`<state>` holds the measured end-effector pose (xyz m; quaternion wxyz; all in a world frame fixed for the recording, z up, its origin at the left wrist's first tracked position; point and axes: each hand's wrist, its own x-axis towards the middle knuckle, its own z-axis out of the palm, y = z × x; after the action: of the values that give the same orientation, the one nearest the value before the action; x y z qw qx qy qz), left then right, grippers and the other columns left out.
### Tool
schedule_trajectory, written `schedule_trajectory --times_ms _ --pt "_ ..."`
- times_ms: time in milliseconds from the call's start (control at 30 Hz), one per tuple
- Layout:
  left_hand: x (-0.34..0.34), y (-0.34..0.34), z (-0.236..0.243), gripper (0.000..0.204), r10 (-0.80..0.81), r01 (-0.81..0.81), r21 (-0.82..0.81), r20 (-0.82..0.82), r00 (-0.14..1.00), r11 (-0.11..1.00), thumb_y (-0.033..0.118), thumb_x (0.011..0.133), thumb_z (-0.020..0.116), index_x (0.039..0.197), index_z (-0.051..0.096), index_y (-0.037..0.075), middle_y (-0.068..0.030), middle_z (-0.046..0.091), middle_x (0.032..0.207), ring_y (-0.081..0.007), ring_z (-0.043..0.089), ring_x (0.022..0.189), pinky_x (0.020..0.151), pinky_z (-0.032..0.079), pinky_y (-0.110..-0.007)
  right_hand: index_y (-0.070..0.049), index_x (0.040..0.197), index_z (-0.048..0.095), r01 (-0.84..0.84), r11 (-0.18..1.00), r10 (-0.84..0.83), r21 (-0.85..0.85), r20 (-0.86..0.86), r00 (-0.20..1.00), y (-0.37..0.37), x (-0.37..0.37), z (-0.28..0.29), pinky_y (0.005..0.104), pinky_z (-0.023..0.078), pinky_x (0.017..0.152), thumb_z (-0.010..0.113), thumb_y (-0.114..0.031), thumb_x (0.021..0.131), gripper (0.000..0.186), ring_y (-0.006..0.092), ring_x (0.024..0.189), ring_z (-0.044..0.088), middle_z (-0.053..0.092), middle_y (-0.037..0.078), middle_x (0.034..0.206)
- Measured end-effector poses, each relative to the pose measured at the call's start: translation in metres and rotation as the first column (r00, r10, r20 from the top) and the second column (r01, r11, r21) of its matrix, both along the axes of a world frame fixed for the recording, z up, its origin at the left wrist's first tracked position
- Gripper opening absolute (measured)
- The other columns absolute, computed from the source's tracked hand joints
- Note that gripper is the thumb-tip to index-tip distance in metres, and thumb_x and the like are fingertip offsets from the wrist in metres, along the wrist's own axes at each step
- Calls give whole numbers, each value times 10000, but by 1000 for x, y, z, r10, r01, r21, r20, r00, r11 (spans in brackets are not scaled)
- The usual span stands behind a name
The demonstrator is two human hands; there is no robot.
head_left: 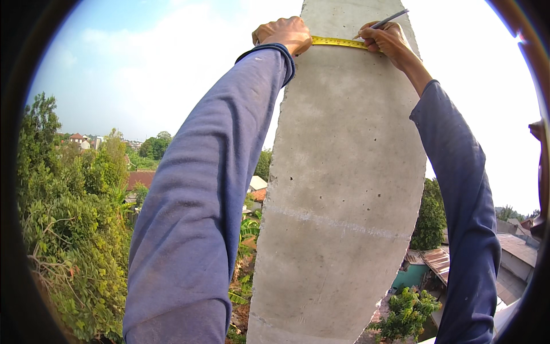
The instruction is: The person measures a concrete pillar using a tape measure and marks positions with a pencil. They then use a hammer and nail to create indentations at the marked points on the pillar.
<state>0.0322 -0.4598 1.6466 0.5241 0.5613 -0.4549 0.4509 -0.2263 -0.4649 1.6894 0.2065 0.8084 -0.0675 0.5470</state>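
Note:
A grey concrete column [344, 149] rises in front of me, with small pits and rough, chipped edges. Across its upper face runs a yellow tape measure [338, 42]. My left hand [285, 34] is closed around the tape's left end at the column's left edge; the tape's case, if it is in the fist, is hidden. Near the right edge, my right hand [388, 41] pinches a slim grey pencil-like marker [391, 18], its tip at the concrete just above the tape. The lower fingers of that hand rest by the tape's right end.
Leafy trees [74, 229] stand far below on the left. Rusty metal roofs [435, 264] and a bushy green tree [409, 312] lie below on the right. A pale horizontal line [338, 223] crosses the column's lower face. Both my arms reach up in blue sleeves.

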Motion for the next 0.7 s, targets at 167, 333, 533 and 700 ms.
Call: schedule_trajectory --times_ms 167,333,533,700 --pt "-1 5 -2 293 -131 131 45 -3 991 990 266 919 636 1176 757 195 -103 780 1051 -286 761 943 883 554 -569 -34 1075 766 81 997 -82 10 137 987 -11 10 8 185 593 684 749 -311 920 318 65 670 639 701 32 816" --pt "0 7 -3 291 -152 152 66 -9 988 986 278 938 617 1180 755 194 -99 781 1044 -285 761 941 891 554 -558 -35 1073 768 -57 990 54 -126 -27 998 -3 2 -14 187 592 692 760 -310 915 317 71 689 653 712 34 826" --pt "1 1 -10 301 -41 41 -9 6 999 999 445 987 604 1091 786 229 28 755 837 -131 722 770 696 569 -364 -43 1068 774 -109 994 107 -7 246 963 1 3 -9 218 607 719 788 -277 896 291 92 726 681 724 43 835" --pt "6 4 -33 346 -253 252 47 0 968 967 455 989 608 1218 767 251 50 763 853 -100 717 839 778 559 -338 -37 1061 776 -226 972 232 -68 102 967 24 -32 -37 260 630 735 771 -258 904 271 120 745 696 729 60 846"
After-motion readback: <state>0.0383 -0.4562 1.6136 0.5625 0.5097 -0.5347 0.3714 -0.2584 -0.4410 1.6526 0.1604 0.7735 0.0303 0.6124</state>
